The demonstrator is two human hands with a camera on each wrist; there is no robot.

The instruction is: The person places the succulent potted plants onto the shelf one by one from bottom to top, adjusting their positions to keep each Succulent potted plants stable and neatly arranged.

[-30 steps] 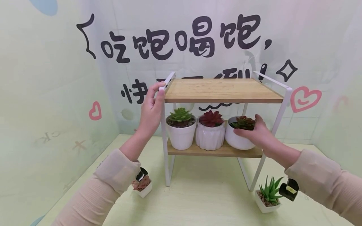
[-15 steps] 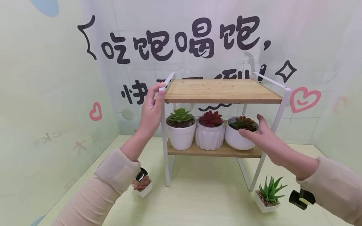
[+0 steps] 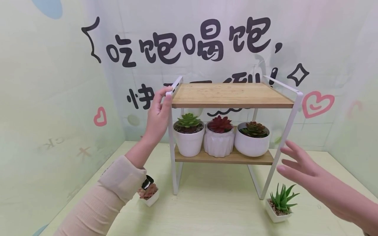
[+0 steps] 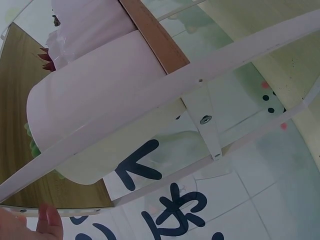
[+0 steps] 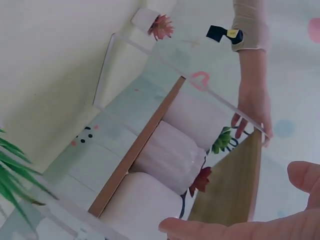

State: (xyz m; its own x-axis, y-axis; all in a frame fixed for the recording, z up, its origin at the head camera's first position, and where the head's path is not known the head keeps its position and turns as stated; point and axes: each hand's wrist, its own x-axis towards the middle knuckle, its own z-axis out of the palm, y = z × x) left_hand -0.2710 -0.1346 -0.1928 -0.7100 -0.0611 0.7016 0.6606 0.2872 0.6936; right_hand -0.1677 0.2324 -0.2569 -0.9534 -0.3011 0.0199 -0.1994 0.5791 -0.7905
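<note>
A two-tier plant shelf [image 3: 233, 95] with wooden boards and a white metal frame stands on the table. My left hand [image 3: 158, 118] grips the frame's upper left front corner, thumb and fingers about it. On the lower board stand three white pots in a row: a green succulent [image 3: 189, 139] at left, a red succulent [image 3: 219, 141] in a fluted pot, and a brownish-green succulent [image 3: 252, 141] in a rounded pot at right. My right hand [image 3: 310, 173], fingers extended and holding nothing, is just right of the shelf's right front leg.
A small potted aloe-like plant [image 3: 279, 205] stands on the table [image 3: 212, 209] near the shelf's right front leg. Another small pot with a pinkish succulent [image 3: 150, 196] stands at left, partly behind my left wrist. A printed backdrop [image 3: 189, 42] rises behind the shelf.
My right hand has come away from the rounded pot and moved right and down, out of the shelf. The pot stays on the lower board. My left hand keeps its grip.
</note>
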